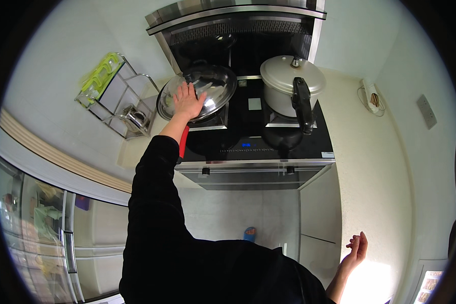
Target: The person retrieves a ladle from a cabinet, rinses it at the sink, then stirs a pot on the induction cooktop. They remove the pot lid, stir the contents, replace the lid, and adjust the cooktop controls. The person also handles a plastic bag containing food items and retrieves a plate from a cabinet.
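Note:
My left hand (189, 102) reaches forward over a domed glass lid (214, 89), palm down with the fingers spread. Whether it rests on the glass or hovers just above cannot be made out. The fingertips are close to the lid's dark knob (189, 77). Beneath the lid is a wok (163, 108) on the left burner, and its red handle (183, 142) points towards me beside my forearm. My right hand (356, 249) is at the lower right, beside the pale countertop (368, 159). Its fingers are loosely bent and nothing is in them.
A pressure cooker (285, 91) with a black handle (303, 106) occupies the right side of the black glass hob (247, 133). On the left, a metal rack (131, 81) bears green-rimmed containers (100, 76). A range hood (235, 22) overhangs the back. A power strip (371, 97) lies at right.

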